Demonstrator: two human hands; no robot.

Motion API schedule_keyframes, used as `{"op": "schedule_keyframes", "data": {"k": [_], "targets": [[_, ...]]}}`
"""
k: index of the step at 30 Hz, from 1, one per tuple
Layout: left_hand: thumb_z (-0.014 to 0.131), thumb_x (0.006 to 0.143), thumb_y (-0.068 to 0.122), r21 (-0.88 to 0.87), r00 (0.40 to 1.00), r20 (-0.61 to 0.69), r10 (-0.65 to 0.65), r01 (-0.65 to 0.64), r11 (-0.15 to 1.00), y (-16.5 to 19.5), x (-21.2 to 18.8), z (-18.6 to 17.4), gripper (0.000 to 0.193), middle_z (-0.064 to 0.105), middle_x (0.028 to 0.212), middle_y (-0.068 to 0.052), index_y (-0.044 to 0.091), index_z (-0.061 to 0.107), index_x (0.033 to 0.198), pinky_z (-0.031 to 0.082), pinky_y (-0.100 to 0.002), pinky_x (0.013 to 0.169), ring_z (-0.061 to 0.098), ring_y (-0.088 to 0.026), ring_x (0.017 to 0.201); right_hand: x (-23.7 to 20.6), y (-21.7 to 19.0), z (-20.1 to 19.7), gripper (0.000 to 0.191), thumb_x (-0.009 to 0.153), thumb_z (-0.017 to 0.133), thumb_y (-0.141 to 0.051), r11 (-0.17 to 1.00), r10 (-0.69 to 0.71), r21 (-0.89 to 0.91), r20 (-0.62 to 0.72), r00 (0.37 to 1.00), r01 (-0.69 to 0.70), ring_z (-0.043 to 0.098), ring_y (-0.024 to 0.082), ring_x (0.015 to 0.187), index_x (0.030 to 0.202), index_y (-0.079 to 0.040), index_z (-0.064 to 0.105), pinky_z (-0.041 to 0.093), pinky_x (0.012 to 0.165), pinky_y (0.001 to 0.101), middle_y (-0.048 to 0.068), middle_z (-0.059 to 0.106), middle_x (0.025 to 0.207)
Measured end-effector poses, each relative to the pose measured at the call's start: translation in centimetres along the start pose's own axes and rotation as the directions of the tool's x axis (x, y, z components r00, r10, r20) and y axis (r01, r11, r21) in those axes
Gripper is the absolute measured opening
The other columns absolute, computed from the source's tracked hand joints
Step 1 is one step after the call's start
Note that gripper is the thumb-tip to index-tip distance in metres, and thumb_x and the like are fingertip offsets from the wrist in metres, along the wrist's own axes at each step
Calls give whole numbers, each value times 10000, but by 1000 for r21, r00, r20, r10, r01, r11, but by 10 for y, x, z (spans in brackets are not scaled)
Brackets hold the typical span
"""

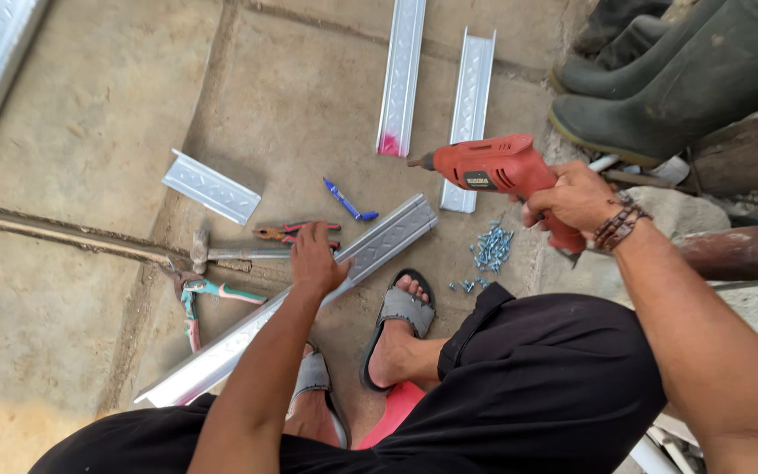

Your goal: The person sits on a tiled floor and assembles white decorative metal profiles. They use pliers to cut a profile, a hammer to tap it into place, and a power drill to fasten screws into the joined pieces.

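My right hand point(576, 200) grips a red power drill point(493, 167), held in the air with its bit pointing left. My left hand point(316, 260) presses flat on a long silver metal channel point(379, 246) that lies diagonally on the concrete floor across my feet. My fingers are spread over the channel's upper part. A small heap of silver screws point(491, 247) lies on the floor just below the drill.
Red-handled snips point(296, 232), a hammer point(212, 254), green-handled pliers point(193, 298) and a blue marker point(347, 202) lie left of the hand. More metal channels point(402, 75) point(470, 105) point(210, 185) lie beyond. Dark rubber boots point(660, 83) stand at the top right.
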State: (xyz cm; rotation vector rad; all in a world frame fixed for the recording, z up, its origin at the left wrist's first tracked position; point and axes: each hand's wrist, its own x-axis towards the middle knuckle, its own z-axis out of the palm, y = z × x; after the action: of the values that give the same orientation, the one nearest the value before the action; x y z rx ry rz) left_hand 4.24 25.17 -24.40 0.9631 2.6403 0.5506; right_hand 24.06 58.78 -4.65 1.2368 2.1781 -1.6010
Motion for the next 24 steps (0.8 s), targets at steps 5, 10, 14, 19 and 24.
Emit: {"op": "schedule_keyframes", "data": {"k": [5, 10, 14, 19, 24], "targets": [[894, 726, 241, -140, 906, -360, 221, -287, 948, 48, 44, -73, 893, 475, 1434, -214, 20, 434, 1458, 370, -508, 1144, 416, -411, 1384, -8, 3, -5, 385, 741, 630, 22, 929, -155, 355, 124, 980, 102, 739, 244, 713, 1122, 40, 682, 561, 555, 371, 119, 744, 1011], [883, 712, 225, 123, 809, -276, 518, -505, 854, 103, 48, -171, 977, 439, 1466, -216, -5, 363, 1507, 312, -539, 1160, 368, -421, 1422, -14, 9, -6, 411, 748, 649, 16, 882, -329, 415, 206, 921, 222, 757, 286, 749, 1148, 104, 671, 591, 596, 389, 181, 730, 1021], [853, 726, 222, 298, 783, -203, 588, -522, 799, 121, 40, -223, 985, 430, 1491, -205, 3, 338, 1536, 275, -548, 1181, 344, -408, 1444, -14, 14, -6, 510, 722, 655, 6, 862, -394, 442, 277, 876, 248, 741, 276, 771, 1227, 78, 647, 589, 606, 376, 165, 754, 1131], [847, 774, 275, 250, 888, -111, 446, -409, 877, 76, 36, -233, 783, 534, 1421, -215, 24, 508, 1434, 367, -500, 1137, 446, -388, 1379, -7, 19, -7, 622, 698, 643, -29, 842, -350, 526, 361, 864, 121, 751, 290, 783, 1317, 22, 611, 619, 620, 427, 208, 726, 1180], [854, 710, 444, -200, 977, 207, 53, -11, 980, 33, 46, -184, 759, 726, 1170, -197, -11, 658, 1285, 572, -410, 948, 728, -331, 1069, -11, 15, -4, 664, 699, 649, -44, 790, -361, 609, 375, 854, 67, 753, 284, 809, 1358, -27, 577, 650, 670, 455, 227, 691, 1223]]}}
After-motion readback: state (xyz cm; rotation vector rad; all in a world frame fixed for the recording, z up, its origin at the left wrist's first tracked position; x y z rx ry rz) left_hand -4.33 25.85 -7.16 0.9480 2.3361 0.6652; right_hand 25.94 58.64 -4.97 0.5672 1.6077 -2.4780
